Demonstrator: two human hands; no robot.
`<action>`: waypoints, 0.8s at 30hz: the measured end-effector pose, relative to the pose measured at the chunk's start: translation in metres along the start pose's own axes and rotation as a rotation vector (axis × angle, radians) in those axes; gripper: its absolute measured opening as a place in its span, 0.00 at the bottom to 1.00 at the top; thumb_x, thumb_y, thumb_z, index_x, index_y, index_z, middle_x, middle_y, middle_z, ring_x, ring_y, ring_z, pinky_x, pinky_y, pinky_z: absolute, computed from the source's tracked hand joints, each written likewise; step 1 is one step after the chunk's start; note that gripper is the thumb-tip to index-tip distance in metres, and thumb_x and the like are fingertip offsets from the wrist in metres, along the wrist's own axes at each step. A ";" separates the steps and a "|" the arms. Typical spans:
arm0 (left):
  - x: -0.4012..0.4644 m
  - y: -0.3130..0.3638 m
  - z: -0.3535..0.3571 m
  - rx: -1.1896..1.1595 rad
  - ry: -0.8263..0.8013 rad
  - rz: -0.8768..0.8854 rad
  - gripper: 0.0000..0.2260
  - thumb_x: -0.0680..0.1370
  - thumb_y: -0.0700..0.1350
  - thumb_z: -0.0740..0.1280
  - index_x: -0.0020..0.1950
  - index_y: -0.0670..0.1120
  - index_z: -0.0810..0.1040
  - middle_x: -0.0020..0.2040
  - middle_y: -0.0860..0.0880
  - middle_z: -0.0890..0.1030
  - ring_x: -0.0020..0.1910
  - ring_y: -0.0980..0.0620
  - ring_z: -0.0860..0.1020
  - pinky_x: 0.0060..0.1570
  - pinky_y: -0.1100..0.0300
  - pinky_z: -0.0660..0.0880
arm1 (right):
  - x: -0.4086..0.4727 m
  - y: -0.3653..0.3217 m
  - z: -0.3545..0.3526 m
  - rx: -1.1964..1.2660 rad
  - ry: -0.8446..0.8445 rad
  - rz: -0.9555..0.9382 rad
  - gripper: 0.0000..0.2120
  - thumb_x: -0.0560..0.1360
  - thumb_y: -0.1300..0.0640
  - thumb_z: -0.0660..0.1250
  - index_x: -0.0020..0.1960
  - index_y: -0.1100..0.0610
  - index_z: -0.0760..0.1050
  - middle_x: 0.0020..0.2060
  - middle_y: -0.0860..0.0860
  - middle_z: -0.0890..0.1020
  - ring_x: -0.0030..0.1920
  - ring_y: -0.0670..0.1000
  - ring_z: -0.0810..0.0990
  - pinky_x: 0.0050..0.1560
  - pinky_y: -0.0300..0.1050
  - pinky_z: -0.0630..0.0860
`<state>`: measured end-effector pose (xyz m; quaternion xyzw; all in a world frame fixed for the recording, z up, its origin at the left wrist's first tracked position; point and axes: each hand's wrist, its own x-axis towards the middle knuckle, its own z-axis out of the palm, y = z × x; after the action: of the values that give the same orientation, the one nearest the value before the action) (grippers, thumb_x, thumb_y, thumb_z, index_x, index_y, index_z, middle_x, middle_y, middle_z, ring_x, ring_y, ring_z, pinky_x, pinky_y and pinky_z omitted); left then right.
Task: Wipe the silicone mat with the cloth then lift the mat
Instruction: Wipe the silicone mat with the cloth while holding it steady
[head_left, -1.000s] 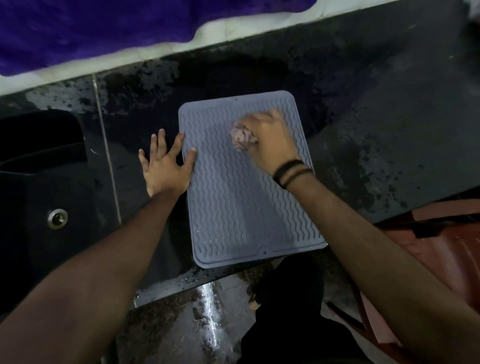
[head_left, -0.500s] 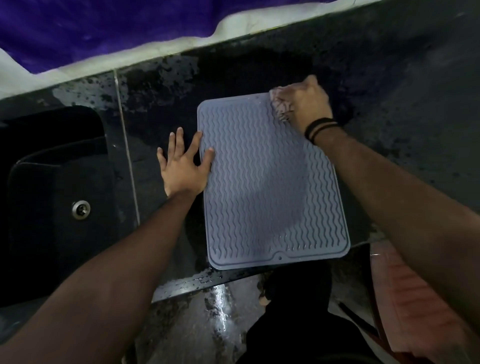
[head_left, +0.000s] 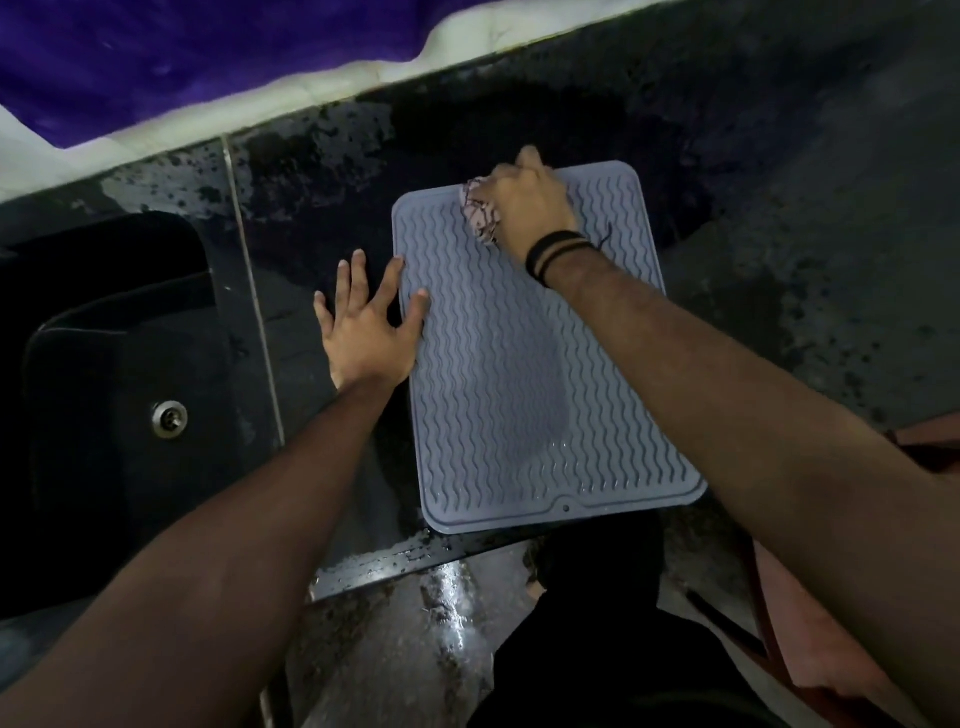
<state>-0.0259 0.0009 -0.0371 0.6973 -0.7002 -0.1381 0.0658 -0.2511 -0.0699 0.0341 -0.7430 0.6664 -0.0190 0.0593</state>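
Observation:
A grey silicone mat (head_left: 524, 374) with a wavy ribbed surface lies flat on the dark wet counter (head_left: 810, 249). My right hand (head_left: 524, 208) presses a bunched patterned cloth (head_left: 480, 213) onto the mat's far edge, a little left of its middle. Black bands circle that wrist. My left hand (head_left: 366, 322) lies flat with fingers spread at the mat's left edge, thumb and forefinger resting on the mat. A darker damp patch shows in the mat's middle.
A dark sink (head_left: 114, 374) with a metal drain (head_left: 169, 418) sits to the left, beyond a metal strip. A white ledge with purple fabric (head_left: 182, 57) runs along the back. A reddish object (head_left: 924, 447) is at the right, wet floor below.
My right hand slid the cloth from the mat's middle up to its far right corner, then leftward along the far edge. My left hand stayed put on the left edge.

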 end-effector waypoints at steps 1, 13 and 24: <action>0.000 0.000 0.000 -0.002 0.002 0.001 0.29 0.81 0.71 0.49 0.81 0.64 0.59 0.85 0.50 0.52 0.83 0.51 0.46 0.80 0.42 0.40 | -0.001 0.010 -0.002 -0.018 0.004 -0.014 0.18 0.78 0.64 0.59 0.67 0.58 0.73 0.62 0.58 0.76 0.64 0.61 0.69 0.60 0.56 0.73; -0.001 0.001 0.000 -0.009 0.006 0.005 0.28 0.82 0.69 0.50 0.81 0.62 0.59 0.85 0.48 0.52 0.83 0.50 0.46 0.80 0.41 0.39 | -0.018 0.057 -0.016 0.035 0.136 0.230 0.12 0.74 0.63 0.65 0.56 0.60 0.79 0.51 0.60 0.80 0.59 0.62 0.71 0.48 0.55 0.74; -0.001 0.001 0.000 -0.008 0.001 0.000 0.29 0.82 0.70 0.49 0.81 0.63 0.59 0.85 0.50 0.51 0.83 0.51 0.45 0.80 0.42 0.39 | 0.001 0.013 0.005 -0.179 -0.013 -0.182 0.21 0.77 0.63 0.61 0.70 0.59 0.68 0.65 0.60 0.71 0.67 0.64 0.66 0.62 0.61 0.67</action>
<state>-0.0265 0.0018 -0.0363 0.6970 -0.6998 -0.1406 0.0691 -0.2630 -0.0720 0.0275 -0.8028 0.5949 0.0403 -0.0048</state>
